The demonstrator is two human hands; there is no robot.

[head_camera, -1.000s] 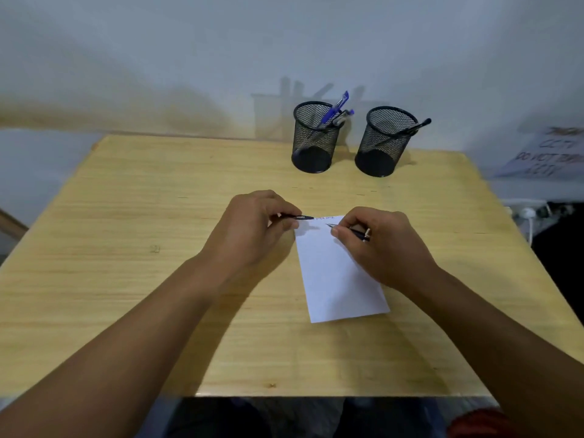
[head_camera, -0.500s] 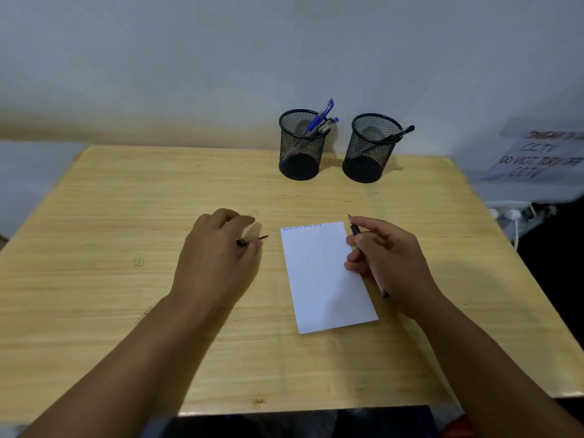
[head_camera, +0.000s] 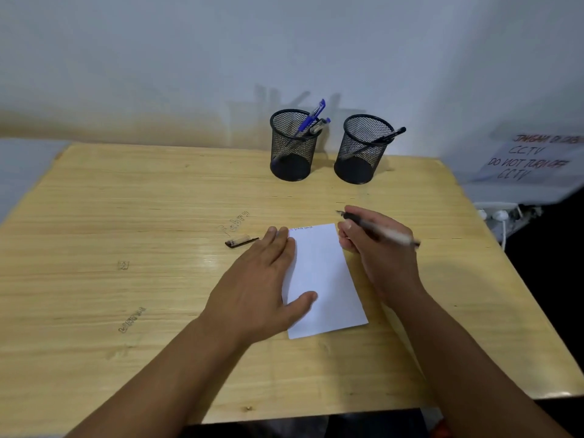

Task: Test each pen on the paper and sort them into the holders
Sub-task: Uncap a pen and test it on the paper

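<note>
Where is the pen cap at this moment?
The pen cap lies on the table, just left of the left hand that rests on the paper.

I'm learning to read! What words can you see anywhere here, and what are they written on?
"CCTV" and "DO NOT TURN OFF CCTV": handwritten on the white paper sign at the right edge; its red top line is too blurred to read.
Small scribbles along the top of the white sheet of paper: too small to read.
Faint marks on the light wooden table: not readable.
The two black mesh pen holders and the pens: no readable text.
</note>
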